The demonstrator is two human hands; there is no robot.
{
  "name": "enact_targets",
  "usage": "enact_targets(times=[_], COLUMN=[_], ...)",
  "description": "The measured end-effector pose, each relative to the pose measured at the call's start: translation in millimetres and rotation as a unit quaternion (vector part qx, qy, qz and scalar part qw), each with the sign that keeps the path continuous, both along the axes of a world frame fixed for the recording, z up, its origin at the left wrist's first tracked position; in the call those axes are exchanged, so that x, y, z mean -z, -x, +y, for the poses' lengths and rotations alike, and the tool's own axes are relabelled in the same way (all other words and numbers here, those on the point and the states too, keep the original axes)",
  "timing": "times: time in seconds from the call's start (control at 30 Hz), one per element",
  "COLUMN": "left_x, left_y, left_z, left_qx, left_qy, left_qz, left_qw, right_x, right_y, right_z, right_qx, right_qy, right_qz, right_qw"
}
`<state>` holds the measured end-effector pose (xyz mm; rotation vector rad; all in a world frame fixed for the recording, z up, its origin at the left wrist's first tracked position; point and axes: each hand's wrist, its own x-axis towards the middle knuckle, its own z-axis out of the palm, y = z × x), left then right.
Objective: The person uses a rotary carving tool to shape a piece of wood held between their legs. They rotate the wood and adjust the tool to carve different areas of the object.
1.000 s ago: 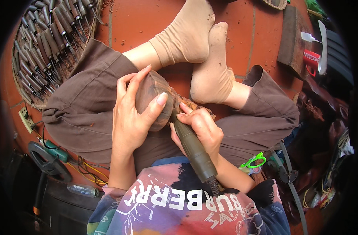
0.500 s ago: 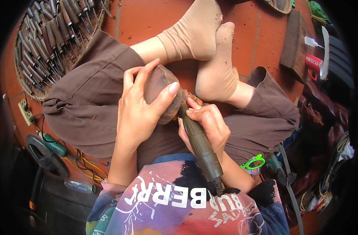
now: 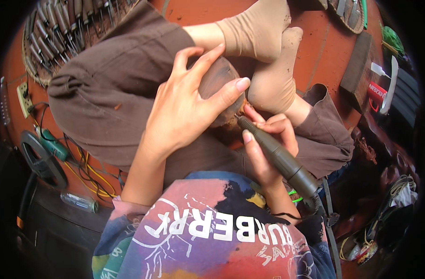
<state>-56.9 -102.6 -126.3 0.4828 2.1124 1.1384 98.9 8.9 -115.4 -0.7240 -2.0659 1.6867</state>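
My left hand (image 3: 182,109) is wrapped over a rounded, dark brown wooden piece (image 3: 218,76), thumb along its right side and fingers over its far left. Between the fingers and thumb of my right hand (image 3: 274,137) is a dark rotary carving handpiece (image 3: 283,158), its cord trailing from the back end. The narrow tip meets the lower right edge of the wood, where lighter orange-brown carved material shows. Part of the wood's underside is hidden by my hands.
Wood-handled chisels (image 3: 59,30) fill a round tray at the far left. A green power tool (image 3: 53,146), wires, a socket block (image 3: 24,99) and a clear bottle (image 3: 79,202) lie left. At right are a dark wooden block (image 3: 356,65) and a red mug (image 3: 376,96).
The view has shifted, and both hands with the wood appear further right. The handpiece has swung to a more slanted angle, its back end further right. My right fingers have spread along it.
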Motion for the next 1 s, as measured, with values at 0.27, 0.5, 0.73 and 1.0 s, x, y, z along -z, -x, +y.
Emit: enact_targets(times=[0.27, 0.5, 0.73, 1.0], left_x=[-28.4, -55.3, 4.7, 29.6], left_y=[-2.0, -2.7, 3.6, 23.6], left_z=[15.9, 16.3, -0.2, -24.8], left_qx=[0.007, 0.020, 0.100, 0.173], left_qy=[0.037, 0.050, -0.061, -0.267], left_qz=[0.027, 0.006, 0.033, -0.008], left_qw=[0.999, 0.999, 0.993, 0.948], right_x=[7.0, -6.7, -1.5, 5.9], right_y=[-0.5, 2.5, -3.1, -11.4], right_z=[6.9, 21.8, 25.9, 34.2], right_qx=[-0.044, -0.067, -0.055, -0.037], right_qy=[-0.050, -0.032, 0.023, 0.135], right_qz=[-0.006, -0.075, -0.063, -0.006], right_qw=[0.998, 0.994, 0.996, 0.990])
